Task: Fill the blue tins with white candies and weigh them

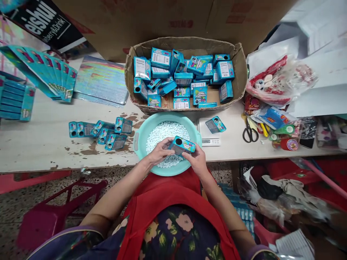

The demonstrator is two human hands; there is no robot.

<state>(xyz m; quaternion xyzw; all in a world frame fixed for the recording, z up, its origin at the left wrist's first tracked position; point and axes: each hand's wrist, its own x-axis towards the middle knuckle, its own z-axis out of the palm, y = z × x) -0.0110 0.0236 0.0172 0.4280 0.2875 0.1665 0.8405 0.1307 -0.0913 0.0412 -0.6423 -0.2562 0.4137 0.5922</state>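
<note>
Both hands hold one small blue candy box (182, 145) above a mint-green basin (141, 126). My left hand (160, 151) grips its left end, fingers closed on it. On the opposite end, my right hand (197, 159) has its fingers wrapped round the lower right corner. A dark round spot shows on the box's top; whether it is a hole I cannot tell. Small white pellets (165, 131) fill much of the basin. Another blue box (216, 124) lies on a white kitchen scale (211, 142) to the right. Several more boxes (115, 142) stand in a group at the left.
Behind the basin, a cardboard carton (241, 72) holds many blue boxes. Black-handled scissors (250, 133) and plastic-wrapped items (282, 83) lie at the right. Shiny sheets (100, 81) and fanned flat cartons (56, 77) are at the left. A magenta stool (40, 224) stands below the table.
</note>
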